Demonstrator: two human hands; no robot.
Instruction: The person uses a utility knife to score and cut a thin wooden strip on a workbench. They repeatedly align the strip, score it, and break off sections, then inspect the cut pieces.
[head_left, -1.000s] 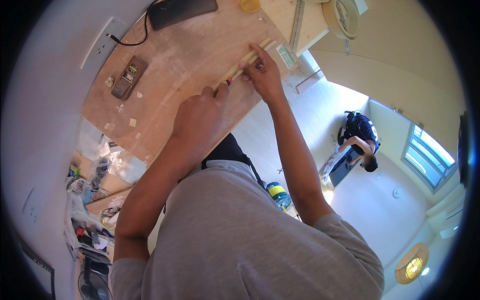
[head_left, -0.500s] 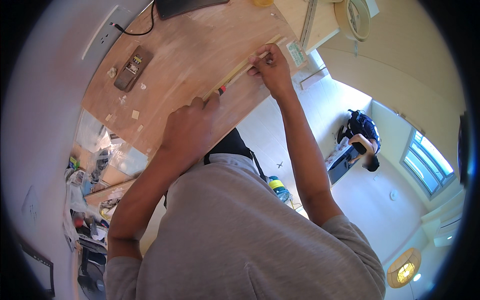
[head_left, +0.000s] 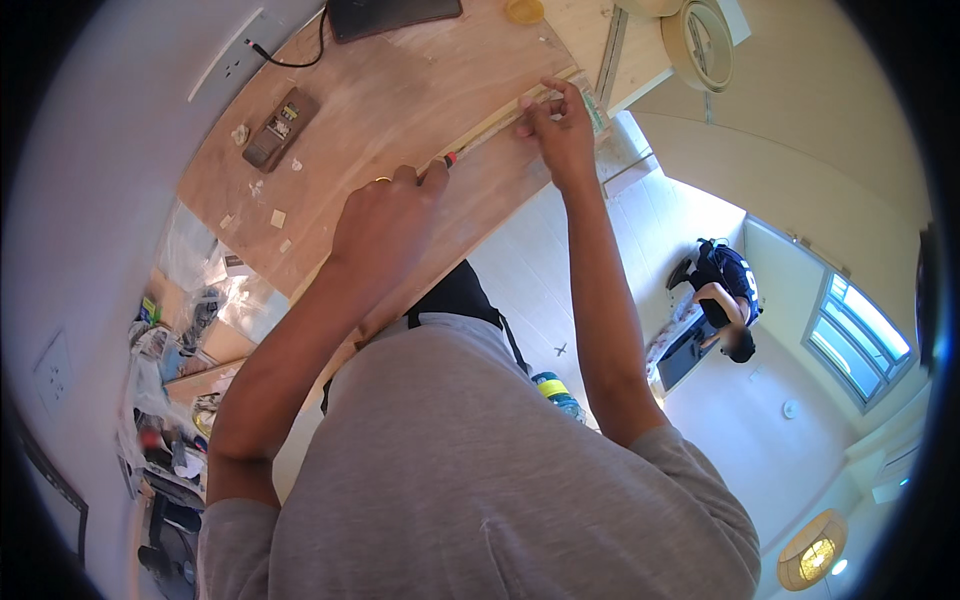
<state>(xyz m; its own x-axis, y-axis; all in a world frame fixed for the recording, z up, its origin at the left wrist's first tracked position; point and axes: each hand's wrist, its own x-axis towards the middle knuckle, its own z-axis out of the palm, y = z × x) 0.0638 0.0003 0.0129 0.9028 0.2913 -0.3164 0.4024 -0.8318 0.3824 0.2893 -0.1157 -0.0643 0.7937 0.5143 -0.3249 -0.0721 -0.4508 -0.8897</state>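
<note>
A long, thin pale wooden strip (head_left: 497,118) lies slantwise along the near right part of the wooden tabletop (head_left: 370,100). My left hand (head_left: 388,225) is closed at the strip's nearer end. A small tool with a red and black end (head_left: 450,159) sticks out past its thumb; the rest of it is hidden in the hand. Over the strip's far end is my right hand (head_left: 562,130), fingers bent but apart, with nothing visible between them. Beside that hand a green and white label (head_left: 598,115) on the board is partly covered.
A wooden block plane (head_left: 280,130) rests at the left, with wood scraps (head_left: 278,217) nearby. A dark flat device (head_left: 392,15) and a cable (head_left: 290,65) lie at the far edge. Pale round rings (head_left: 698,47) stand far right. Another person (head_left: 722,290) bends over at the right.
My right hand's fingers have gone from a pinch to spread apart. My left hand has shifted slightly forward along the strip with the red-ended tool. The view has tilted a little.
</note>
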